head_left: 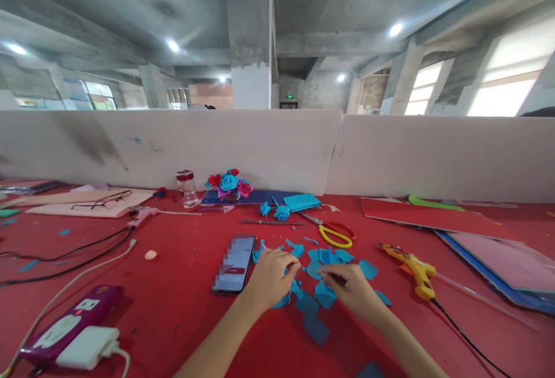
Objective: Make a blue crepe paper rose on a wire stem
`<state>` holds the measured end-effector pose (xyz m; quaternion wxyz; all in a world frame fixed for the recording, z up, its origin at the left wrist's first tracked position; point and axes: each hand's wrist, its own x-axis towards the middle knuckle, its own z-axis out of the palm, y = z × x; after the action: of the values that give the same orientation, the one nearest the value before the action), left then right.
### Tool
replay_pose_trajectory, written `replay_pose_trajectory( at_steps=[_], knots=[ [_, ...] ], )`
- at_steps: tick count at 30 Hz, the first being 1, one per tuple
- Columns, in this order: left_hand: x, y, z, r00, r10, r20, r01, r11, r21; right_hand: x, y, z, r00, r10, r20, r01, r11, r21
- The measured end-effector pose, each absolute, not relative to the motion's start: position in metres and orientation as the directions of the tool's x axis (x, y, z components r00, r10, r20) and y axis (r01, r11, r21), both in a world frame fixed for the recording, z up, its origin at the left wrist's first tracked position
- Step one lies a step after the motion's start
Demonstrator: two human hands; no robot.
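Note:
My left hand [272, 277] is over the left part of a scatter of blue paper pieces [315, 330], its fingers curled together; what they hold, if anything, is hidden. To the right, my right hand [349, 286] has its thumb and fingers pinched close above the same pieces, and any small item between them cannot be made out. A gap with blue petals separates the two hands. Just left of my left hand lies a phone [234, 263] with its screen lit. Scissors with yellow and red handles [336, 236] rest behind the petals.
A yellow glue gun [418, 274] lies right, near red card [433, 218] and pink sheets [507, 259]. Behind are a paper flower bunch [229, 182], a glass jar [188, 190], blue folded paper [302, 202] and a white partition [277, 147]. A purple power strip [71, 326] sits front left.

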<state>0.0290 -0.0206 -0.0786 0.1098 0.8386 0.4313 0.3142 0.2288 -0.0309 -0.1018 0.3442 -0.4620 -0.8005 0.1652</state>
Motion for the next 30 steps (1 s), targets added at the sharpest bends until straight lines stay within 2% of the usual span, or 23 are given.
replay_pose_trajectory(
  at_steps=[6,11,14,18,21,24,27,30],
  knots=[
    [0.031,-0.018,-0.084,0.351,0.874,0.337,0.610,-0.486,0.626,0.226,-0.032,-0.102,-0.327,0.843,0.427,0.612,0.534,-0.583],
    [0.033,-0.017,-0.088,0.303,0.897,0.321,0.623,-0.441,0.646,0.223,-0.034,-0.100,-0.334,0.829,0.448,0.597,0.554,-0.580],
    [0.031,-0.013,-0.090,0.285,0.922,0.262,0.596,-0.384,0.705,0.224,-0.035,-0.101,-0.347,0.825,0.446,0.607,0.560,-0.564],
    [0.025,-0.005,-0.089,0.294,0.944,0.150,0.443,-0.274,0.854,0.229,-0.034,-0.101,-0.334,0.834,0.438,0.635,0.543,-0.550],
    [0.022,-0.003,-0.085,0.254,0.955,0.152,0.309,-0.229,0.923,0.233,-0.031,-0.101,-0.320,0.846,0.427,0.647,0.525,-0.554],
    [0.023,-0.006,-0.083,0.286,0.930,0.230,0.345,-0.324,0.881,0.233,-0.030,-0.102,-0.331,0.849,0.411,0.656,0.520,-0.547],
    [0.025,-0.011,-0.084,0.396,0.882,0.255,0.447,-0.427,0.786,0.231,-0.031,-0.103,-0.342,0.855,0.389,0.668,0.513,-0.539],
    [0.026,-0.014,-0.084,0.410,0.860,0.303,0.552,-0.499,0.668,0.229,-0.033,-0.102,-0.349,0.860,0.371,0.681,0.505,-0.530]
  ],
)
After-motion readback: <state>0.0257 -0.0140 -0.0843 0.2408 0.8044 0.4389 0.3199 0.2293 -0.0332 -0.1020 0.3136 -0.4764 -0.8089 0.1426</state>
